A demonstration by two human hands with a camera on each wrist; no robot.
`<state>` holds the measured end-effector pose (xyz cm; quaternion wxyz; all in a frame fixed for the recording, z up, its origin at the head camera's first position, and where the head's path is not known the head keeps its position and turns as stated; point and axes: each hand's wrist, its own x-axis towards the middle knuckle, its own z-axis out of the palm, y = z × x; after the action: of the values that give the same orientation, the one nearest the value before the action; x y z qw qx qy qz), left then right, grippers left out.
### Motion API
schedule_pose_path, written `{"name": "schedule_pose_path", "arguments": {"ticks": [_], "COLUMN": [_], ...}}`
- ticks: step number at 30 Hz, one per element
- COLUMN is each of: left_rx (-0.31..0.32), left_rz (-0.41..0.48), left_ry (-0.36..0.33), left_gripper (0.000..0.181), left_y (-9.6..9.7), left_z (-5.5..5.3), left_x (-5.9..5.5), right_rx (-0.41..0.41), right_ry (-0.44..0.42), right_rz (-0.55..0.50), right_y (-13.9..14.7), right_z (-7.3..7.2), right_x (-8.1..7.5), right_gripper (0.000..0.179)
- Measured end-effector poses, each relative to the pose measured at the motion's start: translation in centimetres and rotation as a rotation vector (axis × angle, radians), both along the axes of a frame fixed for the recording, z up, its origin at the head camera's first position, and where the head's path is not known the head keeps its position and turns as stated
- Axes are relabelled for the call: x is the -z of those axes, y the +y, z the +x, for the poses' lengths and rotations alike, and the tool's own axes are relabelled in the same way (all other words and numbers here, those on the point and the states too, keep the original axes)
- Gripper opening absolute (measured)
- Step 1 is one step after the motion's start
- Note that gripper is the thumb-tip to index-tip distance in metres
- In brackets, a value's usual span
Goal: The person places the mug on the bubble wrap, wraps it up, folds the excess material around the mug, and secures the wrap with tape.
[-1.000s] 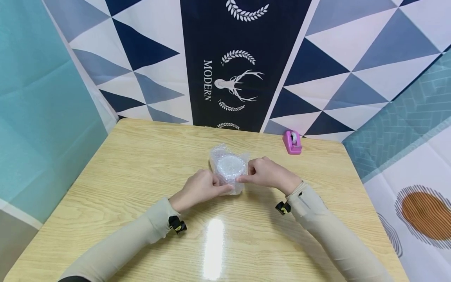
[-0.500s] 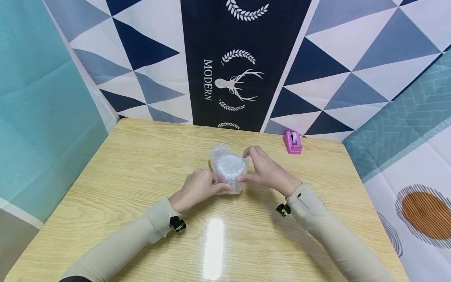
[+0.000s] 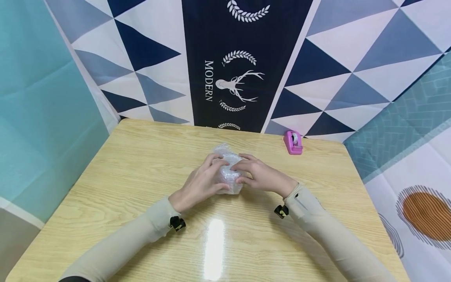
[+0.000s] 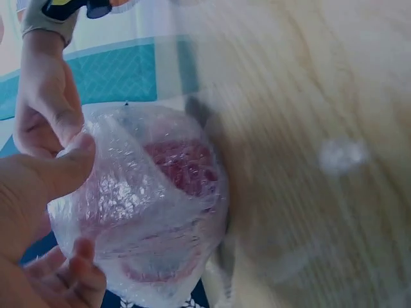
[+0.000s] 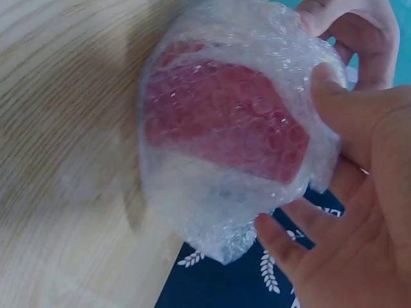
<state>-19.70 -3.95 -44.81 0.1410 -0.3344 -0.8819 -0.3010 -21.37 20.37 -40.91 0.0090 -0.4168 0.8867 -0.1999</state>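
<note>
A round object in bubble wrap (image 3: 230,181) stands on the wooden table between my two hands. A red band (image 5: 225,119) shows through the clear layers in the right wrist view. What the wrapped object is cannot be made out. My left hand (image 3: 199,184) holds its left side, thumb (image 4: 70,167) against the near face and fingers bent over the top. From the other side my right hand (image 3: 262,175) grips the wrap, its thumb (image 5: 331,96) near the upper edge and its fingers curled over the top. A loose flap (image 3: 222,148) sticks up behind.
A pink tape dispenser (image 3: 293,142) stands at the table's back right, by the patterned cloth (image 3: 243,39) that hangs behind. The wooden table (image 3: 141,156) reaches toward me under both forearms. Teal cloth (image 3: 46,98) borders the left side.
My left hand has unfolded from a thumb-forward grip and moved its fingers over the top of the bundle. My right fingers opened out, then came in over the top too.
</note>
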Motion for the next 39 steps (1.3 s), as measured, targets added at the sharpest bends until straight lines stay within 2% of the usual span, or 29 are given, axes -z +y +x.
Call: {"name": "schedule_pose_path", "arguments": {"ticks": [3,7,13,18,24,27,32,35,39], "left_rx": [0.067,0.105,0.107,0.079,0.068,0.081,0.117,0.131,0.142], "left_rz": [-0.061,-0.152,-0.280,-0.355,-0.360,-0.354,-0.334,-0.327,-0.310], "left_ry": [0.004,-0.007,0.004,0.033,0.033,0.051,0.066,0.065,0.105], "left_gripper": [0.066,0.065,0.070,0.068,0.062,0.059,0.052,0.050,0.047], "left_y": [0.0,0.2,0.7,1.1,1.2,1.2,1.1,1.2,1.3], "left_z": [-0.5,-0.9,-1.2,-1.2,-1.1,-1.2,-1.4,-1.5,-1.6], "left_x": [-0.3,-1.0,-2.2,-2.5,-2.5,-2.4,-2.2,-2.0,-1.7], "right_rx": [0.007,0.030,0.050,0.022,0.009,0.019,0.027,-0.012,-0.057], "right_ry": [-0.040,-0.048,-0.017,-0.044,-0.150,-0.156,-0.115,-0.051,0.023], "right_rz": [0.022,0.054,0.021,0.017,0.034,0.023,-0.006,-0.020,-0.034], "right_y": [-0.1,-0.4,-0.8,-0.9,-0.7,-0.8,-0.8,-0.9,-0.8], "right_z": [0.0,-0.1,-0.2,-0.3,-0.5,-0.6,-0.6,-0.6,-0.6], "right_x": [0.1,0.6,0.9,0.6,0.3,0.4,0.7,1.0,1.4], "right_gripper": [0.043,0.052,0.053,0.050,0.042,0.040,0.037,0.036,0.032]}}
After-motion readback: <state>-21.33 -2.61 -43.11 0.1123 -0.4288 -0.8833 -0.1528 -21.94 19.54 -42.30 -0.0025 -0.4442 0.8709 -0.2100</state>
